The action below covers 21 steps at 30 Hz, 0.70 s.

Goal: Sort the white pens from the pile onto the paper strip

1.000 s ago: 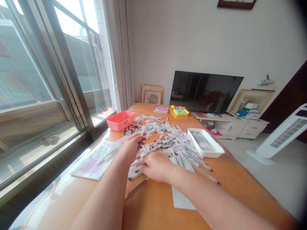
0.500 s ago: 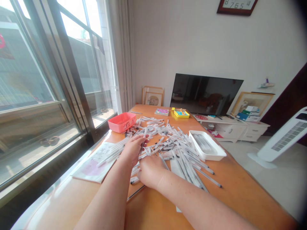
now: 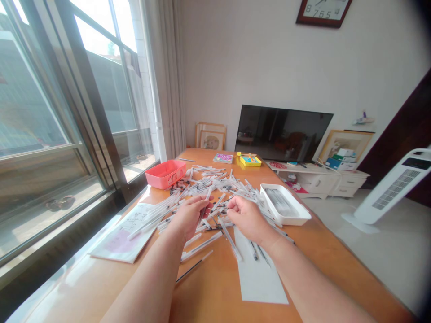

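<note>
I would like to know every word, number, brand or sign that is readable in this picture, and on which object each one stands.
"8", "7", "6", "5", "4": on the clock, cut off at the top; the 4 is slightly blurred.
Notebook: characters, too blurred to read.
Book: cover lettering, too small.
Yellow box: any print is too small.
Pens: no readable text.
</note>
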### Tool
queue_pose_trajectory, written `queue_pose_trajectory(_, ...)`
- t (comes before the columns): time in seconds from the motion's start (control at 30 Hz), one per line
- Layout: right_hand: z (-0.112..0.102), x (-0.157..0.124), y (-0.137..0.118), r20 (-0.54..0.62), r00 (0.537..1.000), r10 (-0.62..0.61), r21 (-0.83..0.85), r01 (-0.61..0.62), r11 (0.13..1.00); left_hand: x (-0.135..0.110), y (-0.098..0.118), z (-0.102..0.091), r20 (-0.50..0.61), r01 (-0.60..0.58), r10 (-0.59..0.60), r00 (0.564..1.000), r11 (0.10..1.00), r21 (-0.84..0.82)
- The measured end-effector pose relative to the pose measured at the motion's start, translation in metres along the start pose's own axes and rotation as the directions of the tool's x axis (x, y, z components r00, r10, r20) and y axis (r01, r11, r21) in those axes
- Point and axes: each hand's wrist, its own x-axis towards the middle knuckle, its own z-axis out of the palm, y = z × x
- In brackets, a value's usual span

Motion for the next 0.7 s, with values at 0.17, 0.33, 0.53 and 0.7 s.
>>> queue_pose_trajectory(0.17, -0.023, -0.005, 0.017, -0.050, 0.988, 0.146, 0.385, -0.116, 0.916, -0.009, 0.000, 0.014, 0.133, 0.057, -0.061, 0.989, 0.998, 0.036)
queue_pose_trajectory(0.33, -0.033, -0.008, 0.029, -0.017, 0.984, 0.177, 0.553, -0.138, 0.822, -0.017, 0.001, 0.023, 0.257, 0.084, -0.119, 0.959, 0.986, 0.142)
queue_pose_trajectory(0.53, -0.040, -0.008, 0.034, 0.017, 0.989, 0.145, 0.579, -0.129, 0.805, -0.021, 0.001, 0.029, 0.325, 0.067, -0.153, 0.933, 0.963, 0.261)
queue_pose_trajectory(0.7, -0.041, -0.011, 0.029, 0.010, 0.995, 0.102, 0.496, -0.093, 0.863, -0.023, 0.002, 0.031, 0.345, 0.043, -0.154, 0.926, 0.950, 0.310)
